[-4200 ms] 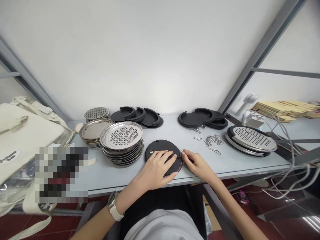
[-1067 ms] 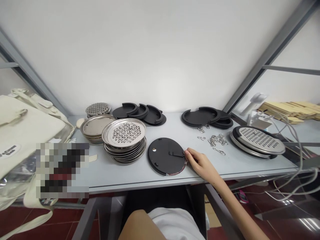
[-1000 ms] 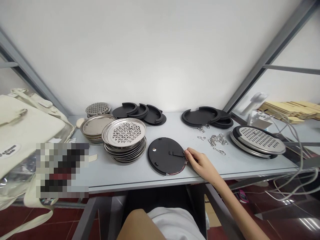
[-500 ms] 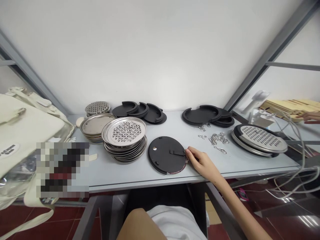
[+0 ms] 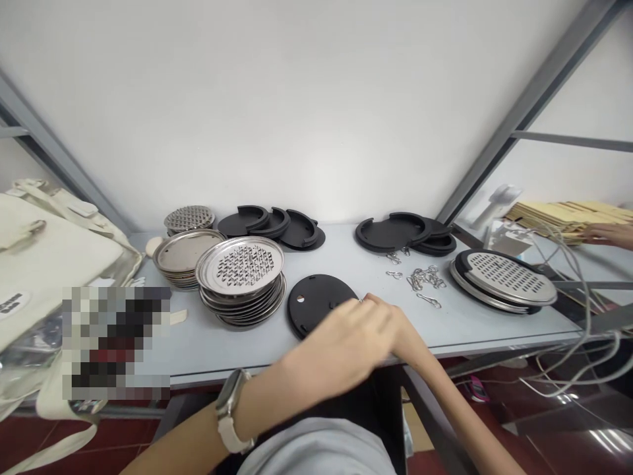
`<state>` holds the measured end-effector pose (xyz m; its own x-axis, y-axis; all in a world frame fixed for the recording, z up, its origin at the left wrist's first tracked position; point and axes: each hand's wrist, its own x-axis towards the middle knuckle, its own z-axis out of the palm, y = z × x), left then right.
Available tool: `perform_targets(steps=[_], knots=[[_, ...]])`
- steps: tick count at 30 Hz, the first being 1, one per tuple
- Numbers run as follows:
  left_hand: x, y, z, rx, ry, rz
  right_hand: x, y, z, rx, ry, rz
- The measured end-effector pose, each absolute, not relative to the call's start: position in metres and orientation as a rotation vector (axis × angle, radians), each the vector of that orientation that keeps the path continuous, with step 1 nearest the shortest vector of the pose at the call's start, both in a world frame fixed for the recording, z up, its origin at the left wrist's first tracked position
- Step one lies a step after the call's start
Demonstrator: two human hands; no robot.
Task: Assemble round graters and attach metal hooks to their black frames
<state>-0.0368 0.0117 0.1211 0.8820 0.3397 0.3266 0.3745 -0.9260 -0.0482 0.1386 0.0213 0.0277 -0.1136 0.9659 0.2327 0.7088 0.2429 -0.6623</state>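
A round black disc (image 5: pixel 314 297) lies flat near the table's front edge, its right part covered by my hands. My left hand (image 5: pixel 346 340), with a watch (image 5: pixel 230 402) on the wrist, reaches across the disc's right side, back up and slightly blurred; its fingertips are hidden at my right hand. My right hand (image 5: pixel 395 320) is at the disc's right edge, mostly behind the left one, and what its fingers hold is hidden. Left of the disc stands a stack of metal grater plates (image 5: pixel 243 267). Small metal clips (image 5: pixel 426 278) lie to the right.
Plain metal plates (image 5: pixel 188 251) and black holders (image 5: pixel 297 229) stand behind; more holders (image 5: pixel 395 231) are back right. Assembled graters (image 5: pixel 512 277) lie right. A bag (image 5: pixel 54 244) sits left. Cables (image 5: pixel 586 297) hang right, near another person's hand (image 5: pixel 606 233).
My left hand has come in from below and now overlaps my right hand and part of the disc. My right hand stays by the disc's right edge. The view has shifted slightly.
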Motion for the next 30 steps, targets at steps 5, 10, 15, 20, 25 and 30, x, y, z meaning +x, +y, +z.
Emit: perform_targets(steps=[5,10,15,20,25,30], knots=[[-0.066,0.048,0.087,-2.908,-0.938,-0.447,0.139,0.023,0.028,-1.487,-1.905,0.616],[-0.065,0.053,0.069,-3.035,-0.989,-0.551,0.138,0.023,0.027,-1.506,-1.895,0.591],[-0.063,0.054,0.063,-3.101,-1.056,-0.739,0.136,0.023,0.028,-1.517,-1.900,0.543],[-0.064,0.052,0.059,-3.102,-1.075,-0.823,0.135,0.024,0.027,-1.560,-1.906,0.491],[-0.066,0.046,0.052,-3.033,-1.097,-0.814,0.136,0.024,0.026,-1.521,-1.912,0.500],[-0.085,0.028,0.044,-2.937,-1.004,-0.665,0.136,0.023,0.027,-1.506,-1.917,0.534]])
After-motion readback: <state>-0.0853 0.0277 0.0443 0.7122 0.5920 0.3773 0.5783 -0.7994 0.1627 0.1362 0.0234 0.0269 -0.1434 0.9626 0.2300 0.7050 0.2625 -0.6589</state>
